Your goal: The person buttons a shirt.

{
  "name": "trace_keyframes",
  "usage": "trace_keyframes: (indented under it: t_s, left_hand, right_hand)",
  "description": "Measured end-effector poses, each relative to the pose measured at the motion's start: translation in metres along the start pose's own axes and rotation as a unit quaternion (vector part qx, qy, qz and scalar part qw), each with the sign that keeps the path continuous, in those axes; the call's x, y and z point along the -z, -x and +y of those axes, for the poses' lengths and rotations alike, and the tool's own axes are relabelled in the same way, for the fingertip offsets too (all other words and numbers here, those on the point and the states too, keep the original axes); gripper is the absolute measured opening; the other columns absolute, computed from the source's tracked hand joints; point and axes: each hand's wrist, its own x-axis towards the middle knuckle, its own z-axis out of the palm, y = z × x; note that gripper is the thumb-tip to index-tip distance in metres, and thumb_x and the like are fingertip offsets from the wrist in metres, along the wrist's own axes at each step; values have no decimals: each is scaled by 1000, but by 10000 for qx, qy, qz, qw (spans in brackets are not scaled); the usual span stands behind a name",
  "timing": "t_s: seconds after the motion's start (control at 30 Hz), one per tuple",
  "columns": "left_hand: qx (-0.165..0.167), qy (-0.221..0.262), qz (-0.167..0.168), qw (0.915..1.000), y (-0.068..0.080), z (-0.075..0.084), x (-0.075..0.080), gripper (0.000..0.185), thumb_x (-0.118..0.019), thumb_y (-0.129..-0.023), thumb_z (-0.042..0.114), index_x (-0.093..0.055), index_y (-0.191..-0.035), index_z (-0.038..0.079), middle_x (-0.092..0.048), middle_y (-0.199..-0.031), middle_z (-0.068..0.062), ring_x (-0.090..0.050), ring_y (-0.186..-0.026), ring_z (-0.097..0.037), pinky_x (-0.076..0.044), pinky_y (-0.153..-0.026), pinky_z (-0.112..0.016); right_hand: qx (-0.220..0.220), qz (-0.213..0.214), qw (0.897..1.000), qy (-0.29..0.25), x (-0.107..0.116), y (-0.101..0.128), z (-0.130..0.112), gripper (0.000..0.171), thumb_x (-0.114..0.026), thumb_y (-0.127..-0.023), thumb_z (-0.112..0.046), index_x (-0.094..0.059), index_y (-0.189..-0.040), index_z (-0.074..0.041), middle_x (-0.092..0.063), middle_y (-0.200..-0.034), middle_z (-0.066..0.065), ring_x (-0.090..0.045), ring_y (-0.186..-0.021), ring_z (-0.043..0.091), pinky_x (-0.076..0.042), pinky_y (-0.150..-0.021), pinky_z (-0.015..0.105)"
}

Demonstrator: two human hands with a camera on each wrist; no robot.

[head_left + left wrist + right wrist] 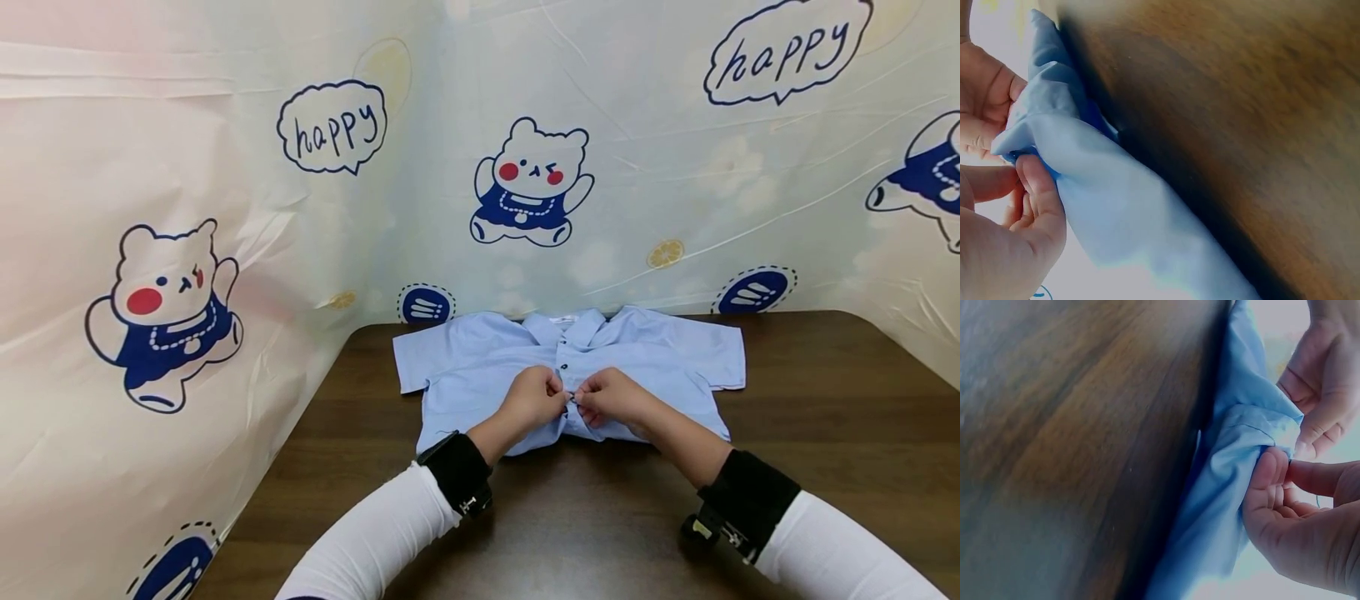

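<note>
- So, the light-blue short-sleeved button-up shirt (472,360) is right in front of me on the surface (570,517), collar (587,329) pointing away, bottom hem (528,442) toward me.
- It's widest sleeve to sleeve, across me, but I reckon the button placket (564,354) is the line that matters: it runs straight away from me, hem to collar.
- My left hand (532,398) is just left of that line, my right hand (611,396) just right, fingertips close together. Neither's really nearer, call it even.
- Both are pinching the shirt front, low down, nearer the hem than the collar.
- One dark button (564,367) shows just beyond my fingertips.
- Can't tell exactly what's under each thumb, button or just fabric; fingers hide it.
</note>
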Motion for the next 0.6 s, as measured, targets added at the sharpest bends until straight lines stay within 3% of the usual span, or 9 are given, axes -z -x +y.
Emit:
trace_keyframes:
  t_s: [0.2, 0.33, 0.43, 0.47, 0.53, 0.6]
  left_hand:
    - [-317, -630, 88, 9975, 1, -2, -1, 16, -70, -91, 12, -62, -78, 6, -56, -67, 1, -51, -61, -10, -42, -55, -23]
    - [-448, -674, -100, 9967, -1, -5, 1, 13, -71, -89, 9, -63, -78, 4, -59, -68, 0, -53, -62, -10, -45, -57, -23]
    - [-816, -968, -460, 9909, 0, -9, 11, 10, -73, -84, 6, -66, -78, 5, -62, -69, 2, -56, -65, -8, -47, -63, -23]
    - [-1157, -1166, -533, 9850, -3, -18, 14, 9, -74, -83, 8, -67, -78, 8, -62, -69, 5, -56, -65, -6, -47, -63, -22]
    - [-1493, -1750, -707, 9706, 1, -23, 28, 8, -77, -81, 11, -69, -80, 10, -64, -72, 5, -58, -69, -8, -48, -68, -23]
    - [-1690, -2408, -804, 9524, 6, -31, 45, 15, -81, -78, 16, -70, -86, 10, -65, -80, 1, -60, -78, -13, -49, -75, -27]
  right_hand:
    - [-357, -387, 9920, -1144, 1, -1, 5, 19, -45, -100, -1, -57, -85, 3, -56, -71, 4, -53, -61, 11, -50, -60, 25]
    - [-328, -401, 9919, -1163, 1, 0, 8, 19, -47, -100, -2, -58, -85, 4, -57, -71, 4, -54, -61, 11, -51, -60, 25]
    - [168, -229, 9992, -284, 4, 3, 10, 15, -54, -97, -2, -62, -87, 5, -59, -71, 4, -56, -63, 11, -51, -61, 26]
    - [467, -149, 9985, 264, 7, 6, 11, 12, -57, -95, -3, -63, -87, 4, -60, -72, 2, -56, -64, 11, -51, -62, 27]
    - [1041, -10, 9829, 1517, 18, 13, 13, 7, -64, -91, -5, -65, -87, 1, -61, -75, 1, -57, -69, 13, -50, -65, 30]
    - [1457, 51, 9537, 2632, 35, 22, 16, 9, -71, -86, -9, -66, -89, -2, -62, -81, 1, -57, -75, 16, -50, -69, 35]
